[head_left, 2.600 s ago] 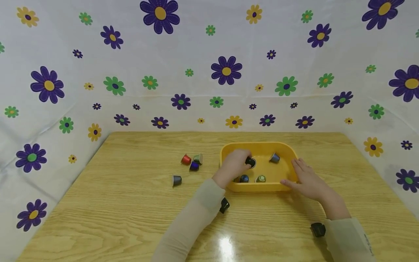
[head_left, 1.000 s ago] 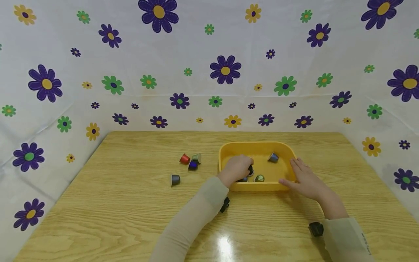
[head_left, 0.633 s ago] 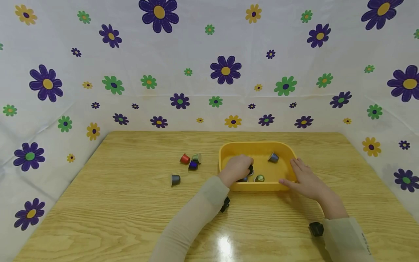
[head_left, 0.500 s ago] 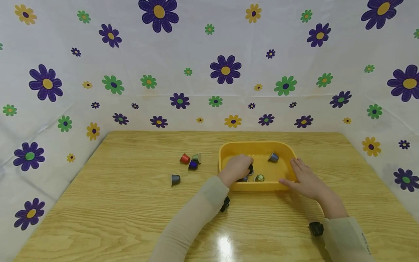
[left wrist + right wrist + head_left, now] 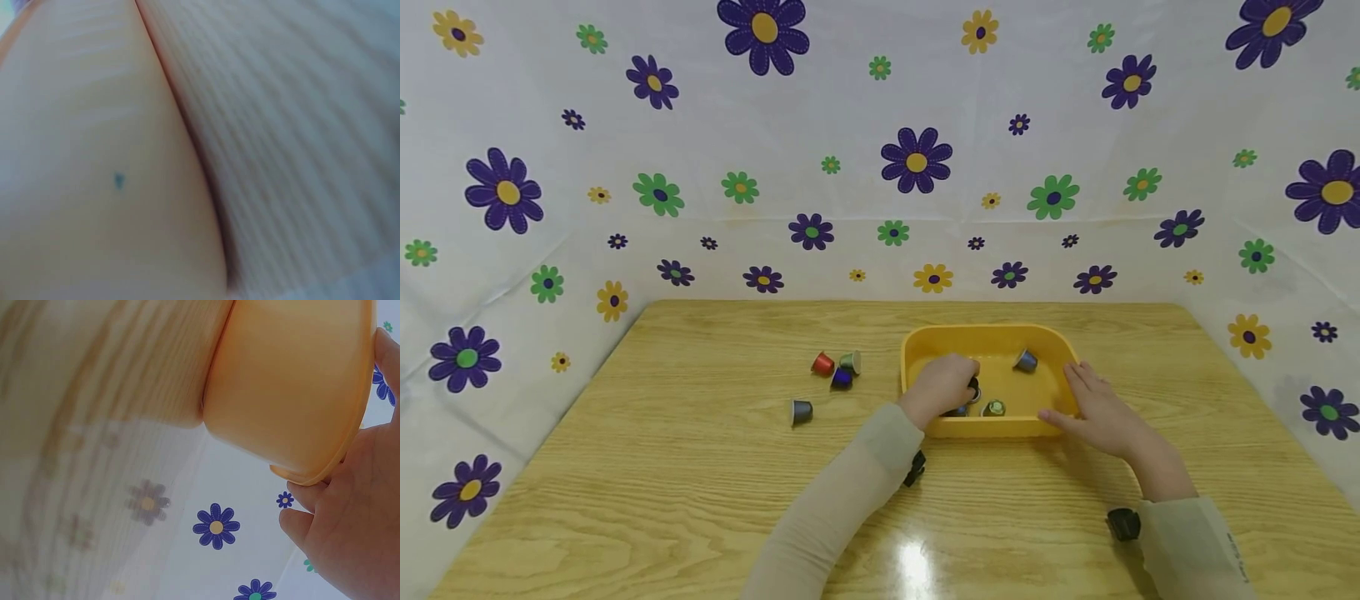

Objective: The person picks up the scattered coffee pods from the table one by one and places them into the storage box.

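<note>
One hand (image 5: 940, 387) inside yellow tray (image 5: 1000, 428)

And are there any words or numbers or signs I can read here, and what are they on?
No, nothing I can read.
Right sleeve: dark marks, maybe letters, too small to read.
Little cups: no letters I can make out.
Blue-green spot in the left wrist view: blurred, no word in it.
Cloth: just flowers.
</note>
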Demonstrator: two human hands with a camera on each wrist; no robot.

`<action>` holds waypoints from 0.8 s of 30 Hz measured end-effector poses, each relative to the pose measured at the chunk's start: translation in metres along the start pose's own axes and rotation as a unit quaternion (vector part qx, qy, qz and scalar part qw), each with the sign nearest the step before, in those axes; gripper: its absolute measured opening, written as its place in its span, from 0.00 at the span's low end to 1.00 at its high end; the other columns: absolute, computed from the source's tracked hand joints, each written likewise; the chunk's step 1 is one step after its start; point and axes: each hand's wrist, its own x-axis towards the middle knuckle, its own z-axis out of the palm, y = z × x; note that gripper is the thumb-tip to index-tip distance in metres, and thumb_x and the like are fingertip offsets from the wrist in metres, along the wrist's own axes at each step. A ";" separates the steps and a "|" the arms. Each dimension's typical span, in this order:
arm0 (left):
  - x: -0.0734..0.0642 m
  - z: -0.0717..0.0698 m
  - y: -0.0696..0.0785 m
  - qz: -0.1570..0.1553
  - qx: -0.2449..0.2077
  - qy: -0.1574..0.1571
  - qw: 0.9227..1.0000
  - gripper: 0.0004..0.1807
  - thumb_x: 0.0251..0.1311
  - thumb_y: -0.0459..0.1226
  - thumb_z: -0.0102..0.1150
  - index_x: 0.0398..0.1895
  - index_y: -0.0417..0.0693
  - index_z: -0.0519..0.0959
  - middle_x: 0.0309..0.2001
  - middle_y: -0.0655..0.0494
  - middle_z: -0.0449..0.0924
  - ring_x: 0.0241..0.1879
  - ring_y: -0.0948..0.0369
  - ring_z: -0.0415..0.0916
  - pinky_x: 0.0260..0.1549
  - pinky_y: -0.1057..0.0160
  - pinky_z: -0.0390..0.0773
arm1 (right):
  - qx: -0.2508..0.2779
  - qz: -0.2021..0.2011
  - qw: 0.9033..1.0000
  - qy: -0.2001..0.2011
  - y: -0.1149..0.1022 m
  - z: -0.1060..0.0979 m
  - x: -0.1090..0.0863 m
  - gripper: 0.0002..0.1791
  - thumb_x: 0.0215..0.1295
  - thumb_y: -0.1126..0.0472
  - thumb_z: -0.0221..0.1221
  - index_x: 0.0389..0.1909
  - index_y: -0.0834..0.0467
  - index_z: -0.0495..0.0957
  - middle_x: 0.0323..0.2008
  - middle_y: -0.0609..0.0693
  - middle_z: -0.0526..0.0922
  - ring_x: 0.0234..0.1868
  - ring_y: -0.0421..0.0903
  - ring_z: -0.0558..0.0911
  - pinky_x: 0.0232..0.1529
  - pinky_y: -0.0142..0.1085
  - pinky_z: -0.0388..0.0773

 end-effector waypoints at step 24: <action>-0.024 -0.022 -0.012 -0.035 -0.102 0.128 0.986 0.18 0.48 0.43 0.49 0.42 0.44 0.70 0.40 0.54 0.70 0.38 0.62 0.67 0.35 0.67 0.67 | -0.002 -0.004 1.000 -0.001 -0.001 0.000 -0.001 0.47 0.48 0.37 0.41 0.56 0.69 0.38 0.56 0.65 0.38 0.55 0.58 0.37 0.48 0.52 0.40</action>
